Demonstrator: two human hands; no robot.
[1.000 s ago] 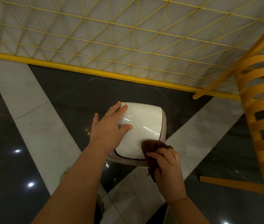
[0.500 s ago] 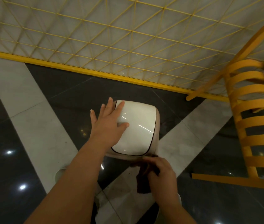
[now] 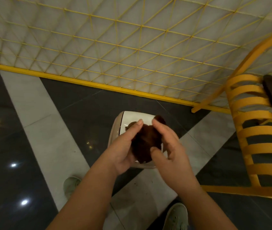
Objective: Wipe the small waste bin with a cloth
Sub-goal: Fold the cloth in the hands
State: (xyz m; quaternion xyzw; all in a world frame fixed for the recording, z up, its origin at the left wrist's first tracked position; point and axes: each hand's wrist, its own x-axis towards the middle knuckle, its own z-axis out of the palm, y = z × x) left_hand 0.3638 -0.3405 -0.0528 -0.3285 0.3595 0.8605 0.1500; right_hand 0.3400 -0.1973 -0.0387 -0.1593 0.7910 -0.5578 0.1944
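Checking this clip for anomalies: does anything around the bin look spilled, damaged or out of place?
Small dark specks lie scattered on the pale floor strip just in front of the waste bin, like loose dirt. Otherwise nothing stands out: the bin looks intact, and both the left hand and right hand hold the brown cloth above it.

You are standing in what looks like a public indoor hall or lobby rather than a home: a polished dark floor (image 3: 7, 188) with pale diagonal stripes mirrors ceiling lights, a yellow mesh fence (image 3: 98, 47) closes off the far side, and a yellow slatted chair (image 3: 261, 130) stands at right.
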